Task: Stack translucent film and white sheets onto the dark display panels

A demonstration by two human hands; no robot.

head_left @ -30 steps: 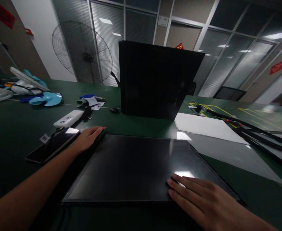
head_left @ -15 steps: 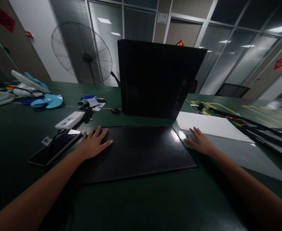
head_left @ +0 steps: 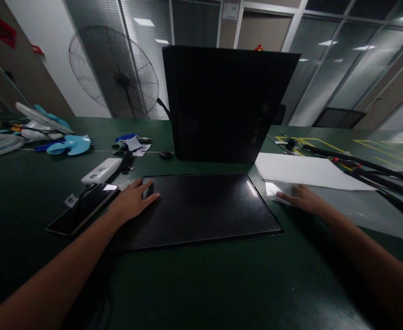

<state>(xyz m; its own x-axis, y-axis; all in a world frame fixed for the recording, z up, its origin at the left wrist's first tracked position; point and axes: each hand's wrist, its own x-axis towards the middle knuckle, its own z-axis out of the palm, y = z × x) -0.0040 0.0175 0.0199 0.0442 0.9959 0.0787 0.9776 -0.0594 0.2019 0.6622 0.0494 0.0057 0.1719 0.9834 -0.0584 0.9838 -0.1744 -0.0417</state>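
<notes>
A flat black screen panel (head_left: 201, 211) with a thin frame lies on the table in front of me. My left hand (head_left: 130, 201) rests at its left edge, fingers apart, with the thumb and index finger reaching over the dark surface. To the right of the panel, my right hand (head_left: 302, 198) lies on a translucent sheet (head_left: 352, 208), its thumb stretched out to the left. The far fingers of this hand are partly bunched from my viewpoint. A white sheet (head_left: 311, 172) lies just beyond the translucent one. Behind the panel stands a large black box-shaped object (head_left: 232, 105).
Left of the panel lie a phone (head_left: 84, 211) and a white device (head_left: 101, 171). Fan parts, including a blue fan blade (head_left: 70, 145), sit at the far left. Black strips (head_left: 362, 160) lie at the right. A small black mouse-like object (head_left: 165, 155) is near the box.
My right hand has moved right, away from the panel's edge and further over the translucent sheet. The left-hand fingers have drawn in slightly at the panel's edge. The view has shifted a little.
</notes>
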